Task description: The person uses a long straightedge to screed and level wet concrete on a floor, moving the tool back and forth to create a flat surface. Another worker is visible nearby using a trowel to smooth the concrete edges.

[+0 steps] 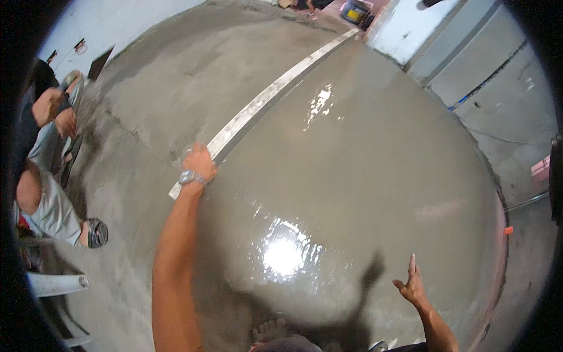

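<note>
A long, pale, mortar-smeared straightedge (268, 98) lies across the floor, running from near left toward the far wall. My left hand (200, 163), with a metal wristwatch (191, 177) on its wrist, is closed over the bar close to its near end. To the right of the bar spreads smooth, shiny wet cement (363, 170), with a bright light reflected in it. Over that surface at the lower right, my right hand (414, 286) is empty, thumb and fingers apart. Rougher grey mortar (158, 88) covers the floor on the bar's left side.
At the left edge another person (53, 158) crouches or sits, a sandalled foot (95, 232) on the floor. A white beam-like piece (58, 284) juts in below. A bucket (355, 12) stands beyond the bar's far end. An orange piece (508, 230) marks the right edge.
</note>
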`<state>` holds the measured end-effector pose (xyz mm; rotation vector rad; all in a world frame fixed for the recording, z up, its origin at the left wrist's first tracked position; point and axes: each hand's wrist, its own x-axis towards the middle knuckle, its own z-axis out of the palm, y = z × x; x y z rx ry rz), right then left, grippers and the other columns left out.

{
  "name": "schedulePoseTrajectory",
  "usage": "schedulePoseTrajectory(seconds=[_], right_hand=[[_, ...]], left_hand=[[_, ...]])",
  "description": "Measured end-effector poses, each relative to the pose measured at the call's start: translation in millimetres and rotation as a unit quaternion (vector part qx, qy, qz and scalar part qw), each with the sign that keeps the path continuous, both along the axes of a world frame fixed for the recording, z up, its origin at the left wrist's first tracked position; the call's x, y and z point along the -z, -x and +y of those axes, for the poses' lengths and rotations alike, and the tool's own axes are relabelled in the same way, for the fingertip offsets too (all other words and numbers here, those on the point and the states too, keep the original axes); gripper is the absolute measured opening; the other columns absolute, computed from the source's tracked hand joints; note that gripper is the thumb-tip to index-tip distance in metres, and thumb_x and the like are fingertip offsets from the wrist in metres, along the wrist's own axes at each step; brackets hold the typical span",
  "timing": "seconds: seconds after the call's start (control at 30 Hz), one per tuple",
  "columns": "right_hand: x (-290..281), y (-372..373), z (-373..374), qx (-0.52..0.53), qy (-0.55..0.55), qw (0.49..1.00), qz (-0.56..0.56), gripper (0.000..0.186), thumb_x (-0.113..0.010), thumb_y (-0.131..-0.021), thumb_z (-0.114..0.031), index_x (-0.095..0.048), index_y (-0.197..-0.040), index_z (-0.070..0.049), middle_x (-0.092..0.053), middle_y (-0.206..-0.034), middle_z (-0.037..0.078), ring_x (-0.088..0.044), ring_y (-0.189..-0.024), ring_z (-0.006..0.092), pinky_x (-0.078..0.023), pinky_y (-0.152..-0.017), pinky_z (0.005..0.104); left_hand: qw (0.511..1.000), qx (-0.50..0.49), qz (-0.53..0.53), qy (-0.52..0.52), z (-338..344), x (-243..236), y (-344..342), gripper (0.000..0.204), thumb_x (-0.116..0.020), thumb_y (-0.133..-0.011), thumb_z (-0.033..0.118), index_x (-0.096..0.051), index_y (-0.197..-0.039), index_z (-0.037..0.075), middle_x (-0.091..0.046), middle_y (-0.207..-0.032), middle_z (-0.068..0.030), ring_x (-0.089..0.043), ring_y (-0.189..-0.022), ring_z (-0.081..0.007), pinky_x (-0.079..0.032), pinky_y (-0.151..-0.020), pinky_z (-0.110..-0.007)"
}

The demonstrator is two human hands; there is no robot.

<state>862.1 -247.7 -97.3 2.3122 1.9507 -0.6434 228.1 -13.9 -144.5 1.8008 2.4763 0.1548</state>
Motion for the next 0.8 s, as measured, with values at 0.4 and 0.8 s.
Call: schedulePoseTrajectory(seconds=[0.4,0.8], right_hand=[[8,-117,-82,0.120,0.019,0.986,-0.111,0.116,-0.078,-0.073,-0.016,0.007,-0.151,-0.008,-0.043,-0.132,0.033,-0.048,-0.116,0.0491,-0.044,-0.097,0.0497],[55,-161,-160,0.108,-0.036,0.991,-0.068,0.116,-0.078,-0.069,-0.009,0.003,-0.153,-0.011,-0.059,-0.115,0.030,-0.064,-0.094,0.0397,-0.053,-0.080,0.0434]], left_hand=[[0.999,-0.036,0.003,-0.007,-50,10,18,0.058,-0.077,-0.076,0.031,-0.055,-0.119,0.000,-0.056,-0.120,-0.0219,-0.057,-0.112,-0.0380,-0.048,-0.092,-0.046],[0.995,0.003,0.091,-0.050,-68,-33,48,0.052,-0.077,-0.074,0.041,-0.065,-0.103,-0.002,-0.066,-0.101,-0.0221,-0.066,-0.095,-0.0368,-0.052,-0.081,-0.047]])
